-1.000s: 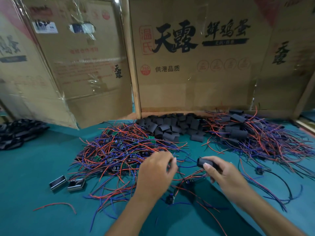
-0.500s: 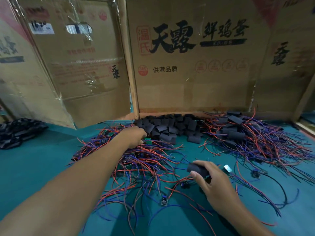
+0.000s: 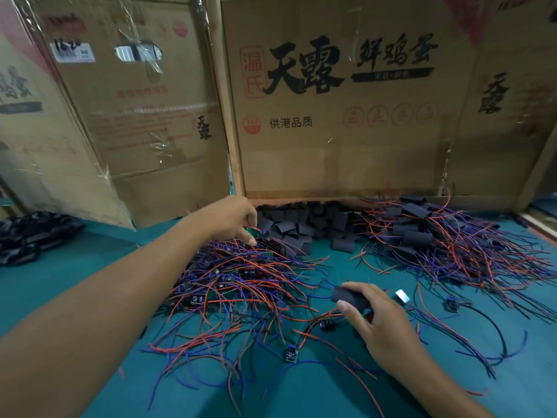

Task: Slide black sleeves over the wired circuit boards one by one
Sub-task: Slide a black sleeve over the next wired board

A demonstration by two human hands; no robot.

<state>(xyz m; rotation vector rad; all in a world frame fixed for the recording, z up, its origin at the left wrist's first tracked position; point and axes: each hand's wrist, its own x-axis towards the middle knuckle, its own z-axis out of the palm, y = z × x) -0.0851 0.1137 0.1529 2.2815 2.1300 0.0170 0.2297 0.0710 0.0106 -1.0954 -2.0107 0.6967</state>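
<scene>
Left hand (image 3: pixel 232 220) pinches a circuit board (image 3: pixel 252 231) by the sleeve pile (image 3: pixel 304 221); right hand (image 3: pixel 382 324) grips a black sleeve (image 3: pixel 349 296).

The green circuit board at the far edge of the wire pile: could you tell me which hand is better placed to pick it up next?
Left. The left hand is already at the green circuit board, while the right hand grips a black sleeve nearer the person.

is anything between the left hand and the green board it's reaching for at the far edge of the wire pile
Nothing visible does. The left hand has its fingers right at the green board, which sits on top of the tangled wires beside the black sleeves.
</scene>
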